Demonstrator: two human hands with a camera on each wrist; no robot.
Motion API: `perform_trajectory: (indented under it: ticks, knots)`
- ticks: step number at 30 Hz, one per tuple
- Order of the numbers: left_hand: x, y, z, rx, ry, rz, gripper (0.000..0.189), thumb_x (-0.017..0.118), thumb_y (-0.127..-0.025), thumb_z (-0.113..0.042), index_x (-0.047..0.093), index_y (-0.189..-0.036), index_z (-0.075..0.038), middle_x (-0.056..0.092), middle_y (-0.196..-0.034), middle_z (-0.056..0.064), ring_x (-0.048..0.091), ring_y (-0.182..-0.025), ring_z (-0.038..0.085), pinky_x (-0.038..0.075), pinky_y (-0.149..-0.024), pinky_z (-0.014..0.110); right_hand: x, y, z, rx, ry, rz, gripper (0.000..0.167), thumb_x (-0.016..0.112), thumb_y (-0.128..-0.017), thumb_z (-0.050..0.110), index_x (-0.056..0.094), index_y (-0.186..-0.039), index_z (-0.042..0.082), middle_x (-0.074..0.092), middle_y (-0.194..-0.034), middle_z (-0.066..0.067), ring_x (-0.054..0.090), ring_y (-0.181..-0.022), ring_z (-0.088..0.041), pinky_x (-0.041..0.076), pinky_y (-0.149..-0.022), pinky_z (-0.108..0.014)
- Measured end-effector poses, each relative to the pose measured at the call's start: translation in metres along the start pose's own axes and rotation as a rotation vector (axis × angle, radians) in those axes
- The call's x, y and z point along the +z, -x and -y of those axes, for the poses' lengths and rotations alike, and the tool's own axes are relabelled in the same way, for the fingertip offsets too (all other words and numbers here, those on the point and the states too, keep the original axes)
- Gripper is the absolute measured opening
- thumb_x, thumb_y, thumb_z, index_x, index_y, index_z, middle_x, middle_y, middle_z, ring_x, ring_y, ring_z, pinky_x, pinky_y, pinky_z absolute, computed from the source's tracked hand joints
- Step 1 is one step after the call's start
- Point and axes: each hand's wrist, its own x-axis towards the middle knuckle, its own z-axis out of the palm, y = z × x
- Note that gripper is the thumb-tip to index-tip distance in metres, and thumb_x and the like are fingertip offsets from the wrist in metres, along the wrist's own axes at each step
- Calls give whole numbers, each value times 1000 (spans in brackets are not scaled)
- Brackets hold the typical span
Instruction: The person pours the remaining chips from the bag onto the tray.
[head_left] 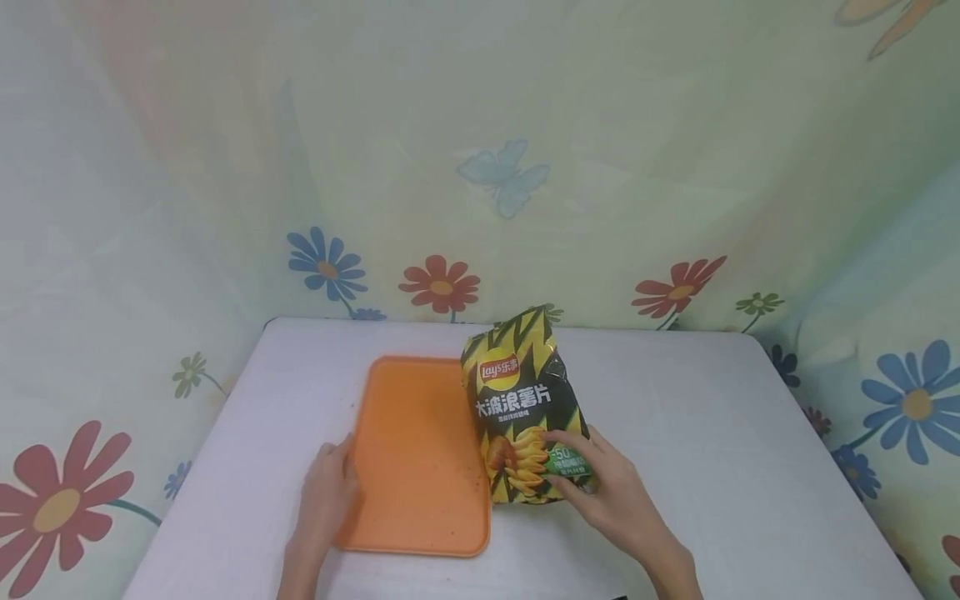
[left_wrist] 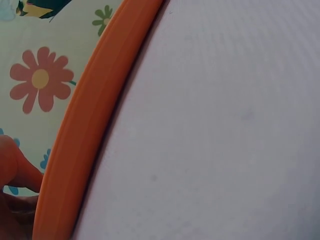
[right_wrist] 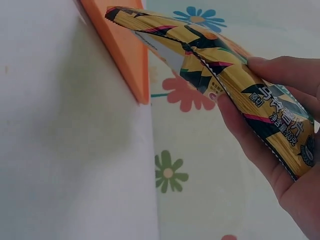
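An orange tray lies on the white table, its long side wall filling the middle of the left wrist view. At its left edge, my left hand grips the rim, and only a few fingers show there. My right hand holds a black and yellow Lay's potato chip bag by its lower right part. In the right wrist view the bag lies between thumb and fingers, tilted above the table. From the head, it overlaps the tray's right edge.
The table has a white cover and reaches back to a curtain printed with flowers and a butterfly. A small dark object pokes in at the bottom edge. Small specks dot the tray.
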Motion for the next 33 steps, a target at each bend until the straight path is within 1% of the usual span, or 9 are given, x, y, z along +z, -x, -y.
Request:
perform_trajectory:
  ticks: [3, 6, 9, 13, 16, 18, 22, 27, 33]
  knots:
    - [0, 0, 1, 15, 8, -3, 42, 50, -100, 1, 54, -142, 9, 59, -95, 14, 48, -75, 17, 42, -62, 25, -2, -5, 5, -32, 13, 40, 64, 89, -76, 3, 65, -131, 24, 65, -132, -4, 67, -112, -21, 60, -90, -41]
    - [-1, 1, 2, 35, 24, -10, 42, 51, -100, 2, 54, -141, 10, 59, -94, 14, 48, -75, 17, 43, -63, 25, -3, -10, 9, -92, 27, 64, 65, 89, -75, 2, 64, -132, 24, 65, -128, -3, 66, -107, -17, 61, -87, -38]
    - [-1, 2, 4, 60, 37, -20, 42, 52, -99, 4, 55, -140, 11, 60, -94, 15, 48, -75, 17, 44, -63, 25, -6, -15, 15, -125, 48, 106, 65, 89, -76, 2, 64, -132, 24, 64, -125, 0, 65, -104, -14, 61, -84, -34]
    - [-1, 3, 5, 77, 38, -28, 42, 52, -98, 5, 55, -139, 12, 61, -94, 17, 50, -75, 18, 45, -63, 27, -12, -24, 25, -107, 89, 225, 59, 86, -81, 6, 63, -132, 24, 62, -127, 0, 64, -105, -14, 61, -84, -33]
    - [0, 3, 6, 76, 34, -30, 42, 52, -98, 5, 56, -139, 12, 61, -92, 17, 49, -74, 18, 45, -63, 28, -16, -29, 32, -112, 111, 314, 57, 84, -83, 5, 62, -132, 24, 62, -129, -2, 65, -105, -16, 61, -82, -33]
    - [1, 3, 6, 72, 34, -29, 42, 52, -98, 4, 56, -139, 12, 61, -92, 17, 48, -73, 18, 44, -63, 28, -18, -32, 36, -121, 119, 354, 57, 83, -83, 4, 62, -132, 25, 62, -130, -3, 66, -104, -18, 61, -81, -32]
    - [1, 2, 6, 70, 37, -24, 42, 52, -98, 4, 55, -139, 12, 62, -94, 17, 50, -74, 17, 45, -63, 27, -17, -36, 41, -144, 129, 380, 56, 83, -84, 4, 63, -132, 24, 62, -133, -5, 68, -104, -19, 61, -79, -29]
    - [1, 2, 6, 82, 23, -32, 42, 52, -97, 5, 56, -139, 12, 63, -94, 19, 51, -75, 19, 47, -65, 30, -16, -39, 45, -157, 149, 402, 55, 82, -85, 5, 64, -133, 24, 62, -133, -5, 70, -104, -20, 60, -76, -27]
    - [1, 2, 6, 98, 24, -46, 41, 52, -98, 5, 57, -137, 12, 63, -93, 19, 51, -74, 19, 48, -66, 32, -13, -42, 49, -203, 148, 407, 50, 80, -86, 3, 65, -131, 21, 63, -125, -2, 69, -98, -16, 59, -73, -22]
